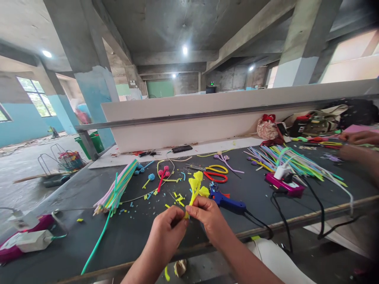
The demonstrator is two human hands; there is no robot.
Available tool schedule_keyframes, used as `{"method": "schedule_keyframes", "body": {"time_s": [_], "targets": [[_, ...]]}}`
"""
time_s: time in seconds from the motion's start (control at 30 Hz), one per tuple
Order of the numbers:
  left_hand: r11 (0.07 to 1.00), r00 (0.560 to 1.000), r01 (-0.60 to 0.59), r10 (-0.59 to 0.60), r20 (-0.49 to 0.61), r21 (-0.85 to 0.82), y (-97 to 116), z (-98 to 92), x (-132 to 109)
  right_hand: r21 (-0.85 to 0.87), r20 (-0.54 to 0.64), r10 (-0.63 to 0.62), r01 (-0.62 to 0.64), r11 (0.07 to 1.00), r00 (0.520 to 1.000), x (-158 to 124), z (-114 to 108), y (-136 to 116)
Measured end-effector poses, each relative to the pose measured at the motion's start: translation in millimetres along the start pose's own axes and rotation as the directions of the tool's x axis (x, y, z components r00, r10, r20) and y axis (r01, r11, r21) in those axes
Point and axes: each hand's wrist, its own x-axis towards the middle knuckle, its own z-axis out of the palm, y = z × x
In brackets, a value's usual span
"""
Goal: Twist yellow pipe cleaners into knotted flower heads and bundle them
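Both hands meet over the front part of the dark table. My left hand (169, 228) is closed, pinching the lower end of a yellow flower-like piece (195, 186). Just above it, my right hand (207, 217) pinches the same stem between thumb and fingers. The yellow piece stands upright with several puffy lobes on top. Right of it lies a blue glue gun (227, 202) with a black cord. Behind are scissors (215, 173) with red and yellow handles. Small yellow offcuts (179, 197) lie to the left, near a pink flower piece (163, 173) and a blue one (151, 177).
Bundles of coloured stems lie at left (122, 187) and right (299, 159). A purple power strip (284, 185) with cables sits at right, another (26, 238) at front left. Another person's hands (358, 140) are at far right. A phone (182, 148) lies at the back.
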Motion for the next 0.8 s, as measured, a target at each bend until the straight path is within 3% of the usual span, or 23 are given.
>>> {"method": "schedule_keyframes", "body": {"time_s": [0.13,0.27,0.37,0.47,0.57,0.67,0.8], "targets": [[0.944,0.985,0.133,-0.093,0.143,-0.301,-5,1.4,1,0.110,0.051,0.007,-0.013,0.994,0.999,-2,2,0],[0.904,0.975,0.186,-0.122,0.184,-0.386,-9,0.7,-1,0.124,0.073,0.026,-0.035,0.992,0.997,-1,3,1],[0.936,0.985,0.143,-0.104,0.136,-0.322,-9,0.1,-3,0.083,0.069,0.023,-0.029,0.996,0.997,-1,1,1],[0.970,0.998,0.070,-0.070,0.012,-0.233,-4,-0.1,-5,0.052,0.047,0.008,-0.010,0.999,0.999,-2,1,2],[0.999,0.996,-0.030,0.029,-0.082,-0.015,3,-0.9,-7,0.032,0.033,-0.001,0.000,0.999,0.999,-2,2,1],[0.969,0.986,-0.129,0.148,-0.078,0.209,10,-3.5,-8,-0.074,0.014,-0.028,0.029,0.997,0.999,-3,2,-2],[0.905,0.972,-0.211,0.233,-0.014,0.370,15,-8.7,-8,-0.213,-0.002,-0.076,0.073,0.974,0.997,-3,3,-5]]}}
